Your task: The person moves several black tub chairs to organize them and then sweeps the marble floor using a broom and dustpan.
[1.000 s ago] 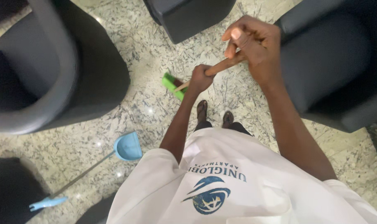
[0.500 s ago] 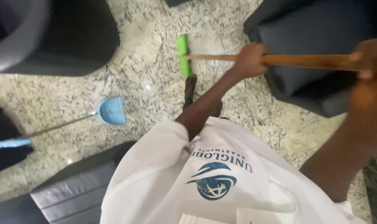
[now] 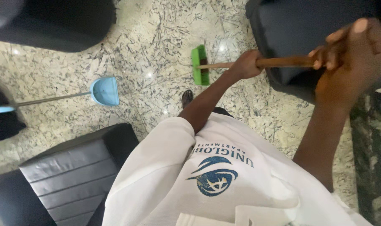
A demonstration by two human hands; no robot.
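Observation:
I hold a broom with a wooden handle (image 3: 282, 62) and a green head (image 3: 200, 65) that rests on the speckled stone floor (image 3: 157, 46). My left hand (image 3: 245, 65) grips the handle low down, near the head. My right hand (image 3: 349, 54) is closed around the handle's upper end, close to the camera. The handle runs nearly level from right to left. One of my feet (image 3: 187, 97) shows on the floor just below the broom head.
A light blue dustpan (image 3: 104, 91) with a long metal handle lies on the floor to the left. Black armchairs stand at the top left (image 3: 52, 21), top right (image 3: 299, 29) and bottom left (image 3: 69, 171). A dark stone strip (image 3: 372, 159) runs along the right.
The broom head has shifted a little to the right and nearer to my feet. The view has turned, so the dustpan sits higher and the bottom-left chair shows more.

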